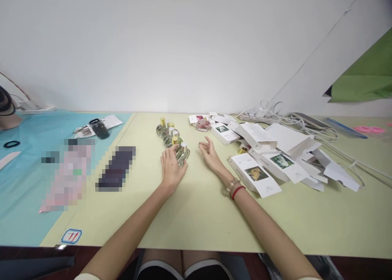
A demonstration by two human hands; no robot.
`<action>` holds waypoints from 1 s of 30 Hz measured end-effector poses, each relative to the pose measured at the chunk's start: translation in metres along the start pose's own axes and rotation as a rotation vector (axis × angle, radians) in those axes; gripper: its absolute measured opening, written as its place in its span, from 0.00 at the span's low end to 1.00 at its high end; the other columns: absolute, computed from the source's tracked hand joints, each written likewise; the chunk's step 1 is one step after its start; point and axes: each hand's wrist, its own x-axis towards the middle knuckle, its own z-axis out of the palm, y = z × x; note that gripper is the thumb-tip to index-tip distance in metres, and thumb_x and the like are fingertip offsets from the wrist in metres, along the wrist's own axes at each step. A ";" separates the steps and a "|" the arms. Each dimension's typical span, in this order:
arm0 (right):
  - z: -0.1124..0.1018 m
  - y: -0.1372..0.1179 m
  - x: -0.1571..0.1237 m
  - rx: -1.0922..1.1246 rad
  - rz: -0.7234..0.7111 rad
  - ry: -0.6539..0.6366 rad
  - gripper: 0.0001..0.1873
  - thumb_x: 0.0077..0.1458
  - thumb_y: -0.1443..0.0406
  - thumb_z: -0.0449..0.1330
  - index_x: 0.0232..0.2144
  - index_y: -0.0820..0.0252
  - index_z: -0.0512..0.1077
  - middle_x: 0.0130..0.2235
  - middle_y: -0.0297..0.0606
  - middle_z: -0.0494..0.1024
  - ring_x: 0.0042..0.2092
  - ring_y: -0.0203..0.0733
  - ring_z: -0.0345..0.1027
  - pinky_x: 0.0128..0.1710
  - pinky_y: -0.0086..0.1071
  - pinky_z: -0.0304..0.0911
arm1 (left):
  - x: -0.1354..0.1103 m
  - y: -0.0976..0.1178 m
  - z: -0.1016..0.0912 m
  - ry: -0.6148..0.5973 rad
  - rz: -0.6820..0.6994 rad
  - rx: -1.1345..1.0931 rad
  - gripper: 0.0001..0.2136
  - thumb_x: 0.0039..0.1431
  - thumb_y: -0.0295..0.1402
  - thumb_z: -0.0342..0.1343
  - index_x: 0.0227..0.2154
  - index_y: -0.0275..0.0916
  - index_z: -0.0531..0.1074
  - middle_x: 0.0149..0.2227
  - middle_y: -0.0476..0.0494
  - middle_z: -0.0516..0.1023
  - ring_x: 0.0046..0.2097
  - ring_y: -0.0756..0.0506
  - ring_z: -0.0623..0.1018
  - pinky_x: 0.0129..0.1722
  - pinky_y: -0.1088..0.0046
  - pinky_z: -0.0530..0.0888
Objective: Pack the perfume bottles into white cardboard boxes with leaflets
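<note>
Several small glass perfume bottles [168, 137] with gold and silver caps stand in close rows on the pale yellow table. My left hand [172, 167] is closed around the nearest bottles, its fingers and thumb against a silver-capped perfume bottle [183, 152]; the fingers partly hide the glass. To the right of them, my right hand [212, 155] is held with fingers loosely bent and apart, nothing in it. Beyond that hand sits a pink perfume bottle [203, 124]. White boxes with flower pictures [255, 175] lie to the right of my right hand.
Opened white cartons [294, 139] are heaped at right, with white cables [318, 128] and pink scissors handles [369, 129] behind. A blurred dark rectangle [116, 168] lies at left. On the blue cover [27, 186] stand a dark jar [99, 129] and a blurred pink packet [69, 178].
</note>
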 end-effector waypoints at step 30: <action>-0.018 -0.019 -0.012 -0.176 -0.045 -0.138 0.16 0.43 0.64 0.57 0.38 0.58 0.68 0.36 0.34 0.75 0.35 0.37 0.67 0.36 0.31 0.62 | -0.002 0.002 -0.005 0.148 0.409 -0.075 0.16 0.52 0.28 0.52 0.44 0.39 0.60 0.48 0.38 0.66 0.54 0.41 0.63 0.51 0.62 0.60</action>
